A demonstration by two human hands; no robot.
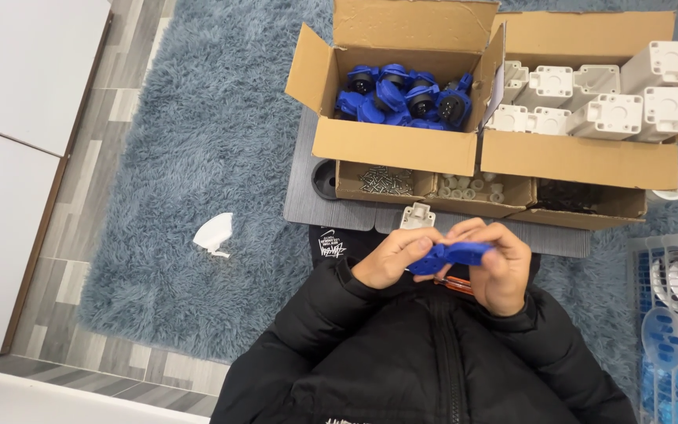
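Both hands meet just above the person's lap, over the front of a black puffer jacket [433, 369]. The left hand [392, 257] and the right hand [500, 263] together hold a small blue plastic connector part [450, 255], which lies roughly level between them; the fingers of each hand are curled in and clamped on its ends, the left at the darker end, the right over the lighter flap end. Just beyond the hands a white plastic bracket [417, 215] sits at the edge of a grey ribbed mat [308, 200], which lies on a shaggy blue-grey rug [213, 118]. On the mat stands an open cardboard box [394, 145] heaped with more blue connectors [402, 96], and touching it on the right a second open cardboard box [582, 161] filled with white square-flanged housings [614, 102]. In front of these boxes a low cardboard tray [433, 202] holds small metal screws [386, 180] in one compartment and pale round pieces [468, 187] in the next; a dark compartment further right is too dim to read. A scrap of white paper [213, 234] lies on the rug well to the left, and a white wire basket [672, 314] stands at the right edge.
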